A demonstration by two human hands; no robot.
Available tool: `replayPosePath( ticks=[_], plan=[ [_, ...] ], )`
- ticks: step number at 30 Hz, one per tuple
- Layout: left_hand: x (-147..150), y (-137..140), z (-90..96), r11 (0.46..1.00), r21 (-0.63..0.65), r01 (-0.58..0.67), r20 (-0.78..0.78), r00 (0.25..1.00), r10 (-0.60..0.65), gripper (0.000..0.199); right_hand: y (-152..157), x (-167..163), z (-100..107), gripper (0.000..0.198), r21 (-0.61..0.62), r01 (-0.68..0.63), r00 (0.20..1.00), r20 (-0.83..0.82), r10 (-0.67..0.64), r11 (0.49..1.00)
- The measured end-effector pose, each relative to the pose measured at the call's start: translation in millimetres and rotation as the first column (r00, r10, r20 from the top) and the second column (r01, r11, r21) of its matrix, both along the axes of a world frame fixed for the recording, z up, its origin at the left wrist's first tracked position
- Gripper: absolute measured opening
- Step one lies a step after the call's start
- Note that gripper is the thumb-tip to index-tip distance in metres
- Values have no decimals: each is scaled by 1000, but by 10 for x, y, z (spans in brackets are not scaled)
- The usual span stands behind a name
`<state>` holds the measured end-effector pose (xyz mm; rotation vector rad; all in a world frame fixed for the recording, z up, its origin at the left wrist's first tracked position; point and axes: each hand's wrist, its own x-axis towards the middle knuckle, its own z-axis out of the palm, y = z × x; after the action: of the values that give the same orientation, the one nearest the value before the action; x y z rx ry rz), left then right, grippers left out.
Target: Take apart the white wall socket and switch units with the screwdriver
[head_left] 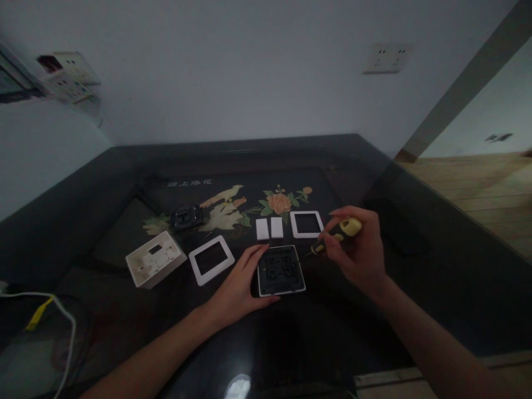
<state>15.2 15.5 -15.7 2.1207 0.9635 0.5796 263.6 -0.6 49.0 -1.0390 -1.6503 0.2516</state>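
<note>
My left hand (pixel 243 282) grips the left side of a wall switch (pixel 281 270), a black mechanism set in a white square box on the dark table. In my right hand (pixel 361 252) is a yellow and black screwdriver (pixel 337 235), held at a slant. Its thin shaft points left to the right part of the switch; whether the tip touches a screw is too dim to tell. Just behind the switch lie two small white rocker plates (pixel 269 228). A white square frame (pixel 306 224) sits near my right fingers, and a second white frame (pixel 211 259) lies left of my left hand.
An open white mounting box (pixel 156 259) and a second black switch mechanism (pixel 186 216) are at the left. A white cable (pixel 68 316) with a yellow tag runs along the left edge. The glossy table (pixel 324 343) meets the wall behind, where sockets (pixel 387 58) are fitted.
</note>
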Motion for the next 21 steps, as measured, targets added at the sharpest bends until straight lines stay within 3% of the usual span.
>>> replayPosePath(
  ticks=[2,4,8,11,21],
  plan=[
    [5,4,2,1000,1,-5,7,1000,5,89,57,-20,166,36,-39,-115,972,203,120,993],
    [8,7,4,1000,7,-8,16,1000,7,88,145,-45,358,28,-155,-255,896,332,293,954],
    [5,14,17,1000,25,-3,24,1000,3,86,332,-77,659,17,-363,-399,755,391,526,842],
    [-4,22,21,999,38,-21,18,1000,20,85,398,-64,756,12,-377,-428,720,407,562,821],
    [-29,90,-11,1000,4,-31,5,1000,31,87,341,41,800,28,-354,-424,749,381,543,834]
  ],
)
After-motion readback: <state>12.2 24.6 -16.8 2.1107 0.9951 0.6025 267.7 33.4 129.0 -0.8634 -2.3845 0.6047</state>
